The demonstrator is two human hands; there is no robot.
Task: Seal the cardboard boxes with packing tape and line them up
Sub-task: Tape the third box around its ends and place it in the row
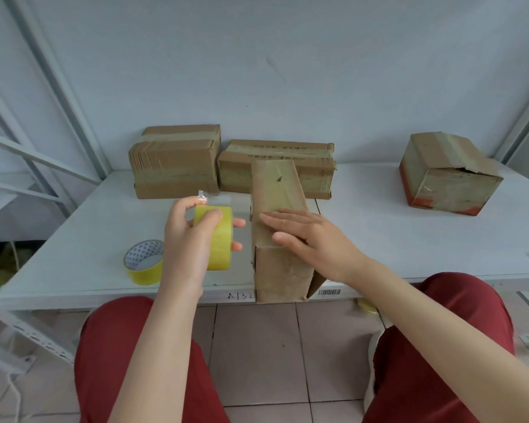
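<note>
My left grip clamps the tape roll, loose end up; right grip, fingers straight, steadies the box just beside it. Best pull the tape taut before pressing.

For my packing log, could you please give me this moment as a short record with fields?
left hand: grips a yellow packing tape roll, pinching its free end
right hand: rests flat on the long brown cardboard box at the white table's front edge
spare tape: thinner yellow tape roll lying on the table, left
back row: a taped brown cardboard box beside a wider taped cardboard box
far right: taped box with red base, standing apart
</note>
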